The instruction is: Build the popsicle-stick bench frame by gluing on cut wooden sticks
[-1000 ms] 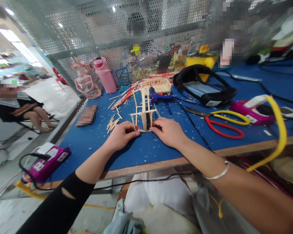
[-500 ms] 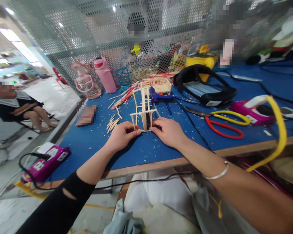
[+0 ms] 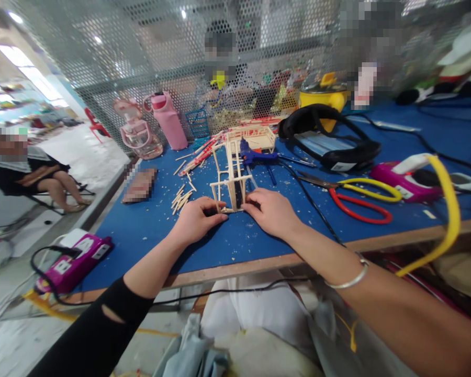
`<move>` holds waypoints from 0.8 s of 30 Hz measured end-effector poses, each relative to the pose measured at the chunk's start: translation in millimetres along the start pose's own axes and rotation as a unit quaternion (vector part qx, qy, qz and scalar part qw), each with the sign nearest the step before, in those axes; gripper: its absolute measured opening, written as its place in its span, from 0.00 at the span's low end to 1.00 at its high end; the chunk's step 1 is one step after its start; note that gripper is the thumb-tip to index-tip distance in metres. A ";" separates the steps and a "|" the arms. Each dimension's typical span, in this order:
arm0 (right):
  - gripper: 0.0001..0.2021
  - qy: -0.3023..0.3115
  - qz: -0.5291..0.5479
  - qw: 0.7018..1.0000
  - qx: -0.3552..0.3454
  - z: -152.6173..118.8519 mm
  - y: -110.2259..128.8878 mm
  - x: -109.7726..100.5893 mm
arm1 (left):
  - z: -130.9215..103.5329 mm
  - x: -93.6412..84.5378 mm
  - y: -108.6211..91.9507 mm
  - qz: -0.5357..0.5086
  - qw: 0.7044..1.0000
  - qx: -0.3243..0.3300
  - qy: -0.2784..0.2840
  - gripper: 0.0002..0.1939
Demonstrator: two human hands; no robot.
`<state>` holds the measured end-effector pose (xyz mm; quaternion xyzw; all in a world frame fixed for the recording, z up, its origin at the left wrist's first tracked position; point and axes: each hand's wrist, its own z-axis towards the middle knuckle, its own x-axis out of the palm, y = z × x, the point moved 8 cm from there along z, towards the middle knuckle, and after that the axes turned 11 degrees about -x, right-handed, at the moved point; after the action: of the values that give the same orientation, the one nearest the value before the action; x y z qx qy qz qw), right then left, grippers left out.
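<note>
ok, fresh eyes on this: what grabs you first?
Probably the pale stick frame on the blue table, its near end between the left hand and right hand. After that, the scissors with red and yellow handles to its right, and the yellow pot farther back.

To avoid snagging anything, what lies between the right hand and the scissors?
In the head view, a black cable runs across the blue table between the right hand and the scissors.

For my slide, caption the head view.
Left hand and right hand hold the near end of a stick frame; scissors to the right.
</note>
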<state>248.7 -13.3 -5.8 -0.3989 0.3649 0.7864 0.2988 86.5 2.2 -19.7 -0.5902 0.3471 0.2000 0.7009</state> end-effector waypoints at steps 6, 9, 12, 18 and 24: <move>0.07 -0.020 0.024 0.999 0.012 0.5 -5.6 1.2 | -1.4 -1.7 -0.4 -0.024 1.000 -0.007 -0.017 0.27; 0.08 -0.069 0.059 0.996 0.020 -3.5 -5.4 -7.8 | -0.8 -4.2 -3.6 -0.058 0.998 0.001 -0.023 0.35; 0.11 -0.150 0.053 0.987 0.006 -11.3 7.9 -31.9 | 1.9 -0.5 -1.1 -0.101 0.995 -0.011 -0.001 0.38; 0.04 -0.061 0.032 0.996 -0.058 -10.0 45.2 -24.6 | 5.3 11.7 8.0 -0.209 0.977 -0.017 0.030 0.37; 0.08 -0.033 0.005 0.999 -0.034 -2.5 36.1 4.1 | 2.1 15.1 3.4 -0.229 0.973 0.003 0.042 0.32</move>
<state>220.1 -34.7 1.7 -0.3807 0.3300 0.8127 0.2927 94.9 3.1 -32.9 -0.6594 0.2324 0.0084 0.7149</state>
